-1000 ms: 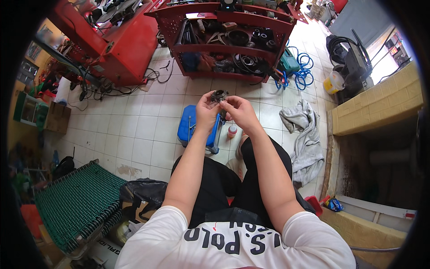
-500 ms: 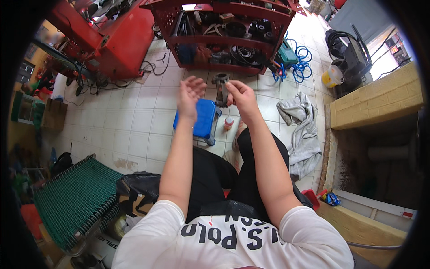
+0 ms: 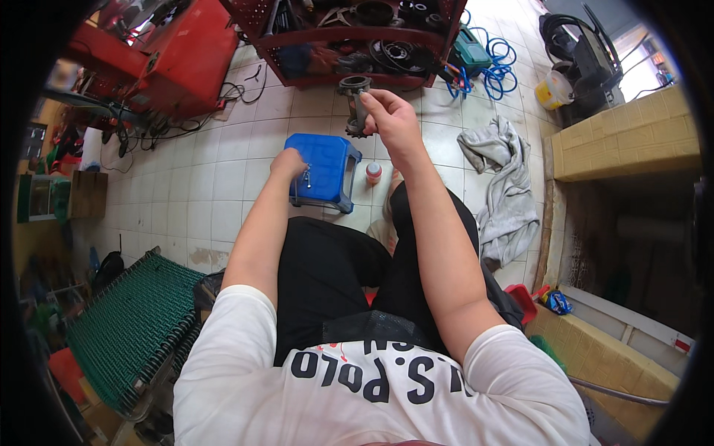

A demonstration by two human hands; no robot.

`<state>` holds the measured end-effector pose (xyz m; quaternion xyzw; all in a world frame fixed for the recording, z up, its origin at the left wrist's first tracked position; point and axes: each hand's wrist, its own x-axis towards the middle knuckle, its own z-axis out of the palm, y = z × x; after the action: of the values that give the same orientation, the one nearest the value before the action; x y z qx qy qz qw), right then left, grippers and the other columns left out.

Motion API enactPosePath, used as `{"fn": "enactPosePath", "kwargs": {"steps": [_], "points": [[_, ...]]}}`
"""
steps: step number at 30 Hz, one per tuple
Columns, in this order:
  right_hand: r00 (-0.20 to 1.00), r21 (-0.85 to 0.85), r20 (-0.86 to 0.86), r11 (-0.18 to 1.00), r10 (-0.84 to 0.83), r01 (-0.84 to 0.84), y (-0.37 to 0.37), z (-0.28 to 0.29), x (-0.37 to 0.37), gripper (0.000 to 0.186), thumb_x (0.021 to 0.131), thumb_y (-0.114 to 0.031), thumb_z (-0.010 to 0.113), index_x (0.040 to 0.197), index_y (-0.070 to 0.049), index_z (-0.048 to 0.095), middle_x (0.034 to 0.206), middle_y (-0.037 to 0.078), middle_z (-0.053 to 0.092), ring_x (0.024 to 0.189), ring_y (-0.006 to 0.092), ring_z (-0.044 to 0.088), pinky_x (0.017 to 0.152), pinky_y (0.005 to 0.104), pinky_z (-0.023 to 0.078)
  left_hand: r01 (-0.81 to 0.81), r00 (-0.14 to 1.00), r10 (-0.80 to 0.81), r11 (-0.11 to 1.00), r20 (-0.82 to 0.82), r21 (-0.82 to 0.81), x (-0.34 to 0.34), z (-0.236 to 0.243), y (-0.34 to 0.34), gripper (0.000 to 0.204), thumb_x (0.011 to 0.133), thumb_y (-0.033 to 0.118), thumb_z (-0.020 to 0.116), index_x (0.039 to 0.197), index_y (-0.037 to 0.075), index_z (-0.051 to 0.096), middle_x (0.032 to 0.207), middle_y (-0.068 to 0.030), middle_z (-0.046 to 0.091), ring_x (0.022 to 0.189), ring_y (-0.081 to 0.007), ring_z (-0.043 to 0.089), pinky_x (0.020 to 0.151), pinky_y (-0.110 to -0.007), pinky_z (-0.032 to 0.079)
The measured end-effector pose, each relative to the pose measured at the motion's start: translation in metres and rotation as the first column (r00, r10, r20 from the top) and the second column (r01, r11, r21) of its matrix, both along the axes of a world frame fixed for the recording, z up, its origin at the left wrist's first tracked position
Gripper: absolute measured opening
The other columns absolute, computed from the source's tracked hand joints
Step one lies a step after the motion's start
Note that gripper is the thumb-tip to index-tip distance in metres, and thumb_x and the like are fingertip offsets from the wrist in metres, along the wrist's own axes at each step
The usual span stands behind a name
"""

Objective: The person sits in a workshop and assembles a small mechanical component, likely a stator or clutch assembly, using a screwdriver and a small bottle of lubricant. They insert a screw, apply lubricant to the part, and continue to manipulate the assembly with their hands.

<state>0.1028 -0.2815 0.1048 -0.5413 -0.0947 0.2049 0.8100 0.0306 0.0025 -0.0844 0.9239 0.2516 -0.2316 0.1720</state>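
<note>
One dark-grey, ring-topped metal part (image 3: 359,115) is pinched in my right hand (image 3: 394,123), raised near the blue plastic stool (image 3: 327,154). I should hold it steady, upright; my left hand (image 3: 288,162), grip impossible to tell, is beside the slender silver metal tool (image 3: 308,178).

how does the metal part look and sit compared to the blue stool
The metal part is dark grey; the blue stool is mostly bright blue.
The metal part is held up in the right hand; the blue stool stands on the tiled floor.
The metal part is much smaller, with a ring-shaped top; the blue stool has a broad, flat seat.
Both are in front of the person.
</note>
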Motion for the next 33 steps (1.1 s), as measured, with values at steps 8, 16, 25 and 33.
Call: {"fn": "enactPosePath", "kwargs": {"steps": [8,16,25,33], "points": [[1.000,-0.072,0.023,0.997,-0.019,0.021,0.000,0.002,-0.001,0.036,0.094,-0.029,0.076,0.113,0.001,0.068,0.082,-0.001,0.066,0.064,0.0047,0.055,0.060,0.0224,0.046,0.161,0.975,-0.138,0.979,-0.175,0.125,-0.004,-0.006,-0.023,0.027,0.084,0.016,0.071,0.108,0.005,0.076,0.116,-0.0175,0.073,0.111,-0.0325,0.070,0.092,-0.042,0.057],[1.000,-0.105,0.025,0.994,-0.005,0.007,0.005,0.000,-0.005,0.034,0.095,-0.027,0.075,0.114,0.000,0.069,0.083,-0.001,0.066,0.063,0.0042,0.055,0.060,0.0223,0.047,0.245,0.964,-0.226,0.960,-0.138,0.137,-0.009,-0.014,-0.020,0.023,0.087,0.016,0.067,0.108,0.009,0.076,0.115,-0.0167,0.073,0.109,-0.0333,0.070,0.092,-0.044,0.057],[1.000,-0.078,0.029,0.997,0.008,-0.005,0.004,0.005,-0.006,0.034,0.096,-0.026,0.074,0.115,0.002,0.067,0.081,-0.001,0.065,0.064,0.0044,0.054,0.060,0.0228,0.047,0.333,0.939,-0.302,0.918,-0.165,0.215,-0.010,-0.036,-0.008,0.020,0.086,0.016,0.069,0.104,0.013,0.076,0.111,-0.0130,0.074,0.106,-0.0317,0.071,0.090,-0.043,0.058],[0.998,-0.090,0.054,0.996,-0.013,0.018,0.003,0.000,-0.003,0.039,0.093,-0.028,0.077,0.115,0.003,0.067,0.089,0.002,0.068,0.066,0.0064,0.055,0.059,0.0236,0.046,0.220,0.975,-0.219,0.974,-0.038,0.046,-0.009,-0.009,-0.025,0.031,0.082,0.033,0.072,0.105,0.013,0.074,0.108,-0.0118,0.075,0.106,-0.0308,0.070,0.092,-0.043,0.056]]}}
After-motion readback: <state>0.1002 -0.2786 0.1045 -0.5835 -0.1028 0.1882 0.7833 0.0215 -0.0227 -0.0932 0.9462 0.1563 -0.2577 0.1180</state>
